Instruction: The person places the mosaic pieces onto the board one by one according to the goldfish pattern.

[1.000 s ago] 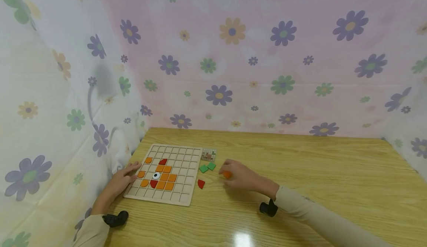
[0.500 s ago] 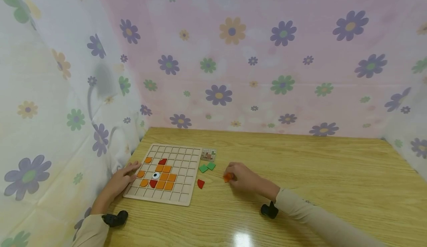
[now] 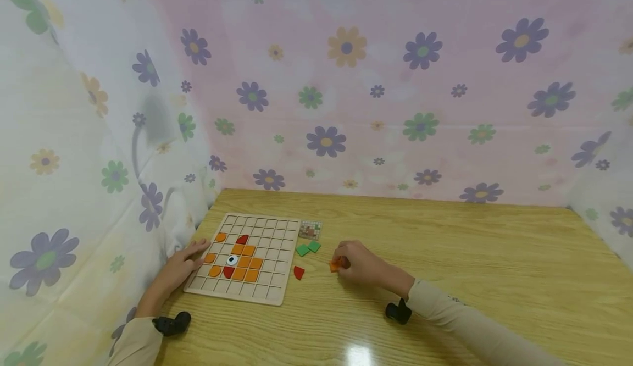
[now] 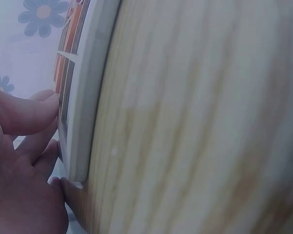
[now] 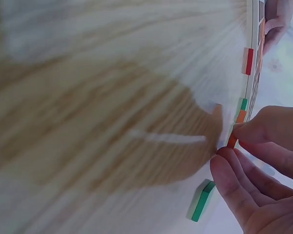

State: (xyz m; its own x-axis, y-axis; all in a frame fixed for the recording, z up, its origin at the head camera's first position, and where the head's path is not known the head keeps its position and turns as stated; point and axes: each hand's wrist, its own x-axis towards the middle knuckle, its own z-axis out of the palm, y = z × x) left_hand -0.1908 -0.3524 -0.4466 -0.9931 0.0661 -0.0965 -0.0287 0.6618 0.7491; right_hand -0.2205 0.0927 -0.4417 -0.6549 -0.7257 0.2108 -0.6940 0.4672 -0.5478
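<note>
My right hand (image 3: 363, 264) pinches a small orange tile (image 5: 232, 140) between thumb and fingertips, low over the table. A second orange tile (image 5: 241, 116) shows just beyond the fingertips in the right wrist view. My left hand (image 3: 180, 264) rests at the left edge of a wooden grid board (image 3: 274, 289), its fingers stretched over the rim. On the board lie orange squares (image 3: 251, 275), orange rounds (image 3: 210, 258), two red curved pieces (image 3: 228, 272) and a white eye disc (image 3: 232, 260). The thumb (image 4: 31, 114) touches the board's rim in the left wrist view.
Between board and right hand lie a red quarter-round tile (image 3: 299, 272) and two green tiles (image 3: 303, 250). A small picture card (image 3: 311, 229) lies against the board's upper right corner. Another green tile (image 5: 201, 201) is below the right fingers. Flowered cloth (image 3: 376, 107) encloses the table (image 3: 445, 245).
My right hand has drawn its fingers together on the orange tile and shifted slightly right. The left hand and the board's pieces have stayed in place.
</note>
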